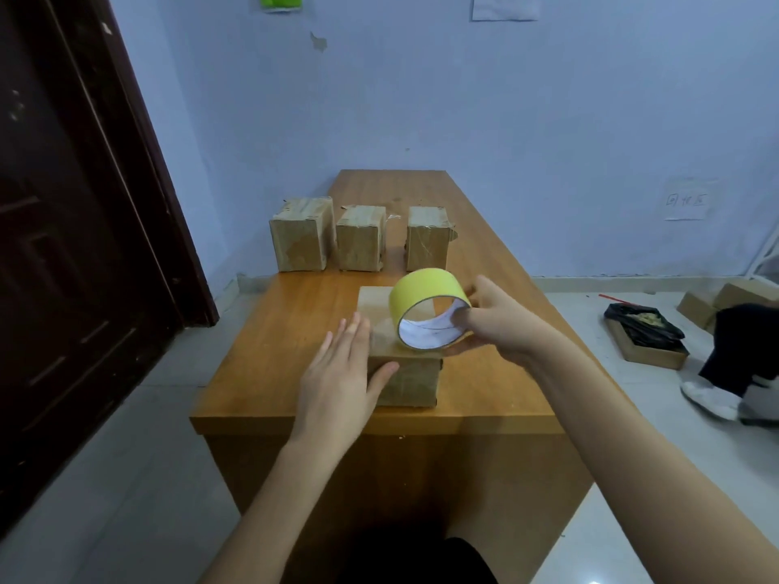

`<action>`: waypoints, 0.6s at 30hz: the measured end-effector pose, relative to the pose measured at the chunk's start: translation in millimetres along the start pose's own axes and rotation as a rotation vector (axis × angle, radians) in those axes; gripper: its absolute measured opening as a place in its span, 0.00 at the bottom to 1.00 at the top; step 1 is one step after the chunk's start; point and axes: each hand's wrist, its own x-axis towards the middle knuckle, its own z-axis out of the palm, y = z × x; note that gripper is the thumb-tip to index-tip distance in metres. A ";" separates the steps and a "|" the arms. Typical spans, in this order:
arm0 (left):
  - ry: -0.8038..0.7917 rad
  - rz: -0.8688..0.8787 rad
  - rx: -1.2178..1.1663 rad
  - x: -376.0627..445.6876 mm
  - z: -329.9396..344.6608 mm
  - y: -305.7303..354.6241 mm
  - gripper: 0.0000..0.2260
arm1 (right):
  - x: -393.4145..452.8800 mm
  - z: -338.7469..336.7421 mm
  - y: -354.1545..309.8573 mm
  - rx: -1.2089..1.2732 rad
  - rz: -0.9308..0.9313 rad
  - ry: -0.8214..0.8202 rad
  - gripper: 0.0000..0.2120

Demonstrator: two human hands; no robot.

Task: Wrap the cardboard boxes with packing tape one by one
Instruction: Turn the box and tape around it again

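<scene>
The right hand grips the yellow tape roll, thumb hooked inside its white core, atop the near cardboard box. The left hand presses flat, fingers straight, against the box's left side on the wooden table. Three taped boxes stand behind.

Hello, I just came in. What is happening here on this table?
A person is taping up cardboard boxes at a wooden table. The right hand holds a yellow roll of tape over the box nearest the person, with fingers hooked inside the roll's core. The left hand lies flat and open against that box's left side, steadying it. Three more boxes stand in a row farther back on the table, with what looks like tape already on them.
</scene>
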 end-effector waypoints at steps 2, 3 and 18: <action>-0.041 0.025 -0.016 6.8 3.3 -3.0 0.33 | -2.1 -1.8 8.3 0.051 0.040 0.037 0.09; -0.059 0.033 -0.006 9.5 3.6 -3.2 0.33 | -1.0 -0.7 11.0 0.055 0.038 0.062 0.08; 0.049 0.084 0.023 11.3 10.8 9.2 0.36 | -0.1 -11.0 2.9 0.014 0.058 -0.046 0.07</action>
